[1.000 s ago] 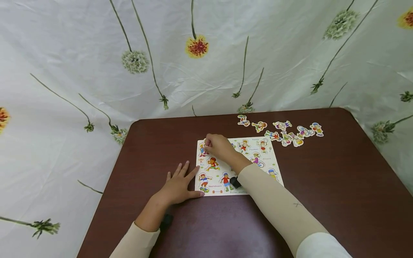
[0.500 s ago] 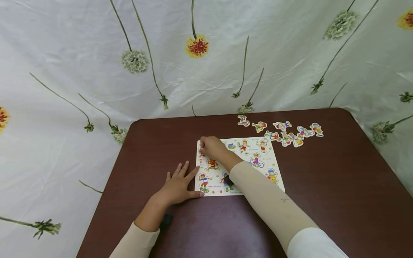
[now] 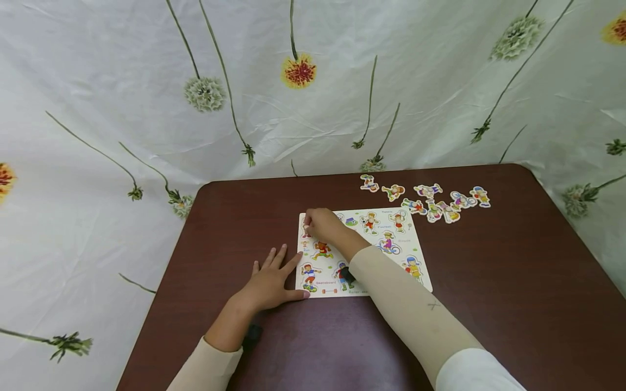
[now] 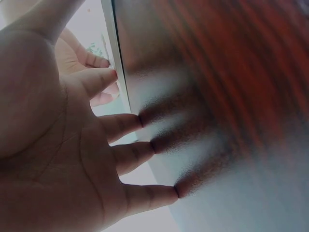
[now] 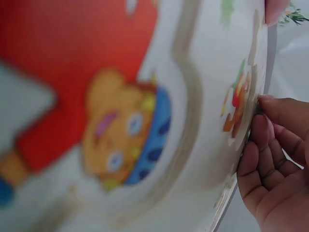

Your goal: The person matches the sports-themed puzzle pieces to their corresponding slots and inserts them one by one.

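1. Fingers of the right hand [image 3: 324, 224] curled down at the far-left corner of the puzzle board [image 3: 386, 255]; they seemed to pinch a small figure piece [image 5: 235, 107] at the board, though the grip itself was partly hidden.
2. The left hand [image 3: 270, 282] lay flat with straight fingers on the brown surface [image 3: 489, 282], fingertips touching the board's left edge, holding nothing.
3. Loose cut-out pieces [image 3: 430, 198] lay in a row beyond the board's far-right corner.
4. Judged from this, one piece was being worked at its recess; the next move called for careful alignment while the left hand steadied the board.
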`<action>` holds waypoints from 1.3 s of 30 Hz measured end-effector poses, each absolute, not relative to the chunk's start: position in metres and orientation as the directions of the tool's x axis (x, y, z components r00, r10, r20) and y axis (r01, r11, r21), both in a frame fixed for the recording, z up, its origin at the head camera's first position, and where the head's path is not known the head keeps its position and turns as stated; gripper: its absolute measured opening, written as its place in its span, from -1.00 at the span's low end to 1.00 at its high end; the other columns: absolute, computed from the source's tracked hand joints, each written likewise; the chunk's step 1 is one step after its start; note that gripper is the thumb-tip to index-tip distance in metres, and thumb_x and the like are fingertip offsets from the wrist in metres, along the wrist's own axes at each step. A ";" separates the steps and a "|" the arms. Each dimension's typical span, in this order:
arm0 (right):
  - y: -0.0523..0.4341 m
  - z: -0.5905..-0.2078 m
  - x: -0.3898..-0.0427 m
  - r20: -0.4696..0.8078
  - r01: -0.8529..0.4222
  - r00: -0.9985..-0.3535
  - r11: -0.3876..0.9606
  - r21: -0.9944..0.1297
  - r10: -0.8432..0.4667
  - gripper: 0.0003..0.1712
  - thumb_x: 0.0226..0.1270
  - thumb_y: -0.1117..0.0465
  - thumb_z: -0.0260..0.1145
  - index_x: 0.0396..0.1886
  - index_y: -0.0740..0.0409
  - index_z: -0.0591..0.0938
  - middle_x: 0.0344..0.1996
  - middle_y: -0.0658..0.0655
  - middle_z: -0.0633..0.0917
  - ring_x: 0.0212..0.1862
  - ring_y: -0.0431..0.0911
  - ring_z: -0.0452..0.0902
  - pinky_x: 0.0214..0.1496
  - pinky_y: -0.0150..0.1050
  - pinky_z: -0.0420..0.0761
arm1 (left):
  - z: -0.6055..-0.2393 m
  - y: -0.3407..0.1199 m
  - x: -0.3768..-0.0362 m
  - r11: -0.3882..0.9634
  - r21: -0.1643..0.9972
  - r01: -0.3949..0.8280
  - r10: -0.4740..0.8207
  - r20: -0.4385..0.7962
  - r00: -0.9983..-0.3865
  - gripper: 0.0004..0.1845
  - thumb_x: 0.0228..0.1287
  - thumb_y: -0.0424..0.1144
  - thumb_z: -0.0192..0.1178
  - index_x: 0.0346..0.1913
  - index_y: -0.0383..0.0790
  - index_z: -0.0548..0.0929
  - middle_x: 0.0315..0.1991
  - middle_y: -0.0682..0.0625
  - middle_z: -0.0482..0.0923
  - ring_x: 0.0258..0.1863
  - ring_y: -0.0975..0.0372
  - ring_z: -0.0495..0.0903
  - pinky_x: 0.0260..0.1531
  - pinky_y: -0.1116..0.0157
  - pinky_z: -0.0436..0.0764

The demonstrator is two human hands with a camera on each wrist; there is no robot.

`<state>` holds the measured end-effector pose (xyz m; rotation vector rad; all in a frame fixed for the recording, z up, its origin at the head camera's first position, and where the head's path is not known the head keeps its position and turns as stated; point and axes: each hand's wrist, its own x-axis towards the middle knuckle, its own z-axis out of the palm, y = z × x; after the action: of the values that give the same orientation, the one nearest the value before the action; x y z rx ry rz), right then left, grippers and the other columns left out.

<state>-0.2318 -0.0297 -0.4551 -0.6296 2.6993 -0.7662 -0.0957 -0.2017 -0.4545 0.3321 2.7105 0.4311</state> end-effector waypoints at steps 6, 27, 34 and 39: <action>-0.024 -0.452 -0.226 -0.142 -0.231 -0.893 0.708 -0.667 -0.426 -0.86 0.41 0.21 0.34 -0.11 0.15 0.65 -0.29 0.07 0.69 -0.31 -0.14 0.52 -0.23 -0.34 0.51 | -0.455 -0.202 -0.096 0.925 0.342 0.169 0.284 -0.323 -0.903 0.02 0.16 0.34 0.33 0.61 0.10 0.15 0.65 -0.25 -0.15 0.64 -0.21 -0.17 0.38 -0.49 -0.06; 0.040 -0.450 -0.250 -0.059 -0.008 -0.985 0.389 -0.921 -0.161 -0.62 0.49 0.02 0.28 0.15 0.11 0.59 -0.03 0.12 0.63 0.05 0.01 0.57 0.10 -0.11 0.58 | -0.456 -0.207 -0.096 0.921 0.354 0.163 0.283 -0.318 -0.905 0.05 0.12 0.34 0.36 0.61 0.15 0.13 0.66 -0.21 -0.15 0.65 -0.16 -0.18 0.44 -0.43 -0.08; 0.073 -0.447 -0.267 -0.049 0.008 -0.994 0.386 -0.922 -0.096 -0.62 0.51 0.02 0.25 0.16 0.12 0.58 -0.01 0.15 0.61 0.07 0.05 0.55 0.07 -0.11 0.53 | -0.455 -0.207 -0.095 0.914 0.373 0.159 0.287 -0.318 -0.904 0.04 0.12 0.32 0.38 0.61 0.15 0.14 0.66 -0.21 -0.15 0.65 -0.16 -0.19 0.45 -0.42 -0.11; 0.092 -0.445 -0.282 -0.059 0.031 -0.997 0.405 -0.914 -0.056 -0.60 0.51 0.03 0.25 0.19 0.16 0.57 -0.05 0.15 0.60 0.06 0.07 0.53 0.06 -0.12 0.52 | -0.455 -0.207 -0.095 0.914 0.375 0.157 0.286 -0.318 -0.904 0.04 0.12 0.32 0.38 0.61 0.15 0.15 0.66 -0.20 -0.15 0.65 -0.16 -0.19 0.45 -0.42 -0.12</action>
<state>-0.2816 0.0922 -0.4452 -0.0230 2.5654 -1.6705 -0.0954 -0.2067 -0.4548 0.3242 2.7045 0.4873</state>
